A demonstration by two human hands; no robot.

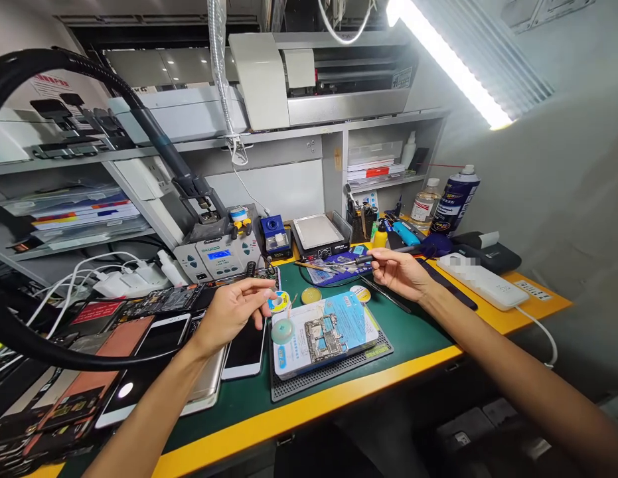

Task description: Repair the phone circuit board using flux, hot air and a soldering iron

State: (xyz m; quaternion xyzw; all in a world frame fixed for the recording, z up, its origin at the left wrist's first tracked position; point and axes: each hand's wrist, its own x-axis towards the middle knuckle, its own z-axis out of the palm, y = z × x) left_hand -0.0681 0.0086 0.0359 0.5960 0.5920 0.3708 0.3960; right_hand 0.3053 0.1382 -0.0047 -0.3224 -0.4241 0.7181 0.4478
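My right hand [399, 273] grips a soldering iron [363, 260], a slim dark handle with a thin metal tip pointing left. My left hand [233, 311] hovers left of the box, thumb and index finger brought together; whatever they pinch is too small to make out. Between my hands a bare phone circuit board [326, 337] lies on a white and blue box [295, 358]. A round pale green tin [283, 330] sits on the box's left corner. Behind it are a solder spool [279, 302] and a round tin of yellowish paste [311, 295]. Tweezers [386, 294] rest near my right hand.
A perforated grey mat [289, 393] lies under the box. Phones [245, 348] and phone parts crowd the left. A soldering station [219, 255], a hot plate [318, 234] and a spray can [454, 201] stand behind. A white power bank [480, 282] lies right.
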